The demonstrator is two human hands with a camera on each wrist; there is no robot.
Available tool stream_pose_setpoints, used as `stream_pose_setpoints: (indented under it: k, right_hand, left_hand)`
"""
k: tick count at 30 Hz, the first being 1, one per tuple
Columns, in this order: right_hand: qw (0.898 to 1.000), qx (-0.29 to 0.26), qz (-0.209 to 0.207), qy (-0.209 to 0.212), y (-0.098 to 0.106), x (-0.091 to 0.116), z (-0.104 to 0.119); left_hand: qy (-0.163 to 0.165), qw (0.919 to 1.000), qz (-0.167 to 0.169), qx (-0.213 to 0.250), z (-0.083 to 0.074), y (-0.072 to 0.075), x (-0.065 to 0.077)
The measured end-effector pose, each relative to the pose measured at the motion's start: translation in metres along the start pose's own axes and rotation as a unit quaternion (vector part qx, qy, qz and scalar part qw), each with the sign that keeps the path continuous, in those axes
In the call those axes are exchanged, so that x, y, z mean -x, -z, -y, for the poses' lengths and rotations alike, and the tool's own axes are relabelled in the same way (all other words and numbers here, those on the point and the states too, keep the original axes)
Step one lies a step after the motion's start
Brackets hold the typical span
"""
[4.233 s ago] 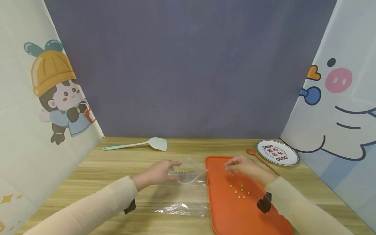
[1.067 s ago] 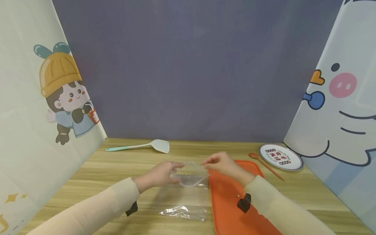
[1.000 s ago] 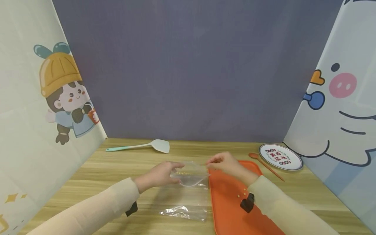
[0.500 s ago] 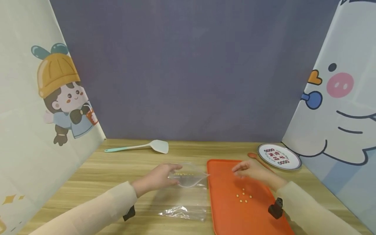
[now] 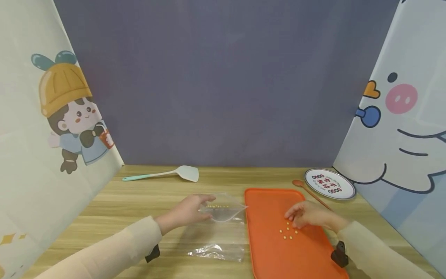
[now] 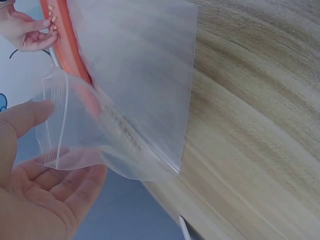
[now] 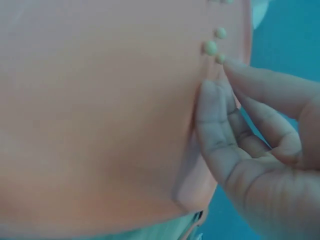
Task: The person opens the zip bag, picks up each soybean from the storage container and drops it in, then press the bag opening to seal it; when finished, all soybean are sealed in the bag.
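Crinkled clear film bag (image 5: 217, 254) left of orange tray (image 5: 275, 257), long axis away from me, mouth upward, gripped by my half-spread left hand (image 5: 186, 210), my right hand (image 5: 310, 214) slightly parted, empty, beside round yellow beans (image 7: 210, 48)

On the white plate (image 5: 330, 184) at the far right of the worktop (image 5: 163, 190), a group of red characters (image 5: 325, 182) is printed across the middle, too small and slanted in the head view to be read with certainty. Faint, smaller marks beside them may be lettering too, but they are also illegible. No word, brand or number can be read in any view.
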State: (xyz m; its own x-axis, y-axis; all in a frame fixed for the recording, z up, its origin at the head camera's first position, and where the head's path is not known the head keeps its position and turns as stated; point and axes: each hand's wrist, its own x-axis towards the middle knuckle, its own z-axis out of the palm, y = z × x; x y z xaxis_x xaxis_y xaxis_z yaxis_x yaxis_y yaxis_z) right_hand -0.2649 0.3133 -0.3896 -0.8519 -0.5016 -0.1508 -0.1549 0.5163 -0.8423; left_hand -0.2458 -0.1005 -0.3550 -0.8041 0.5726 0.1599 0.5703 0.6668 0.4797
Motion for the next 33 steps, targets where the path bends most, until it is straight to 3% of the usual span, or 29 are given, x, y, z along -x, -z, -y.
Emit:
stream_pose_setpoints:
  k: [18,24,27,33]
  right_hand:
    - [0.999,0.028,-0.027,0.007,-0.011,-0.003,-0.001]
    - [0.999,0.008,-0.051,-0.017,-0.008,-0.004,0.000]
    - [0.998,-0.018,-0.057,-0.023,-0.007,-0.007,0.005]
    - [0.997,-0.034,-0.070,0.011,-0.011,-0.018,0.032]
  left_hand:
    - [-0.009,1.0000,0.000,-0.001,0.000,0.002,0.004]
    - [-0.009,0.9999,0.001,-0.005,0.000,0.002,0.006]
    - [-0.006,1.0000,0.001,-0.008,-0.001,0.002,0.005]
    - [0.001,0.9999,0.001,-0.012,-0.004,0.002,0.004]
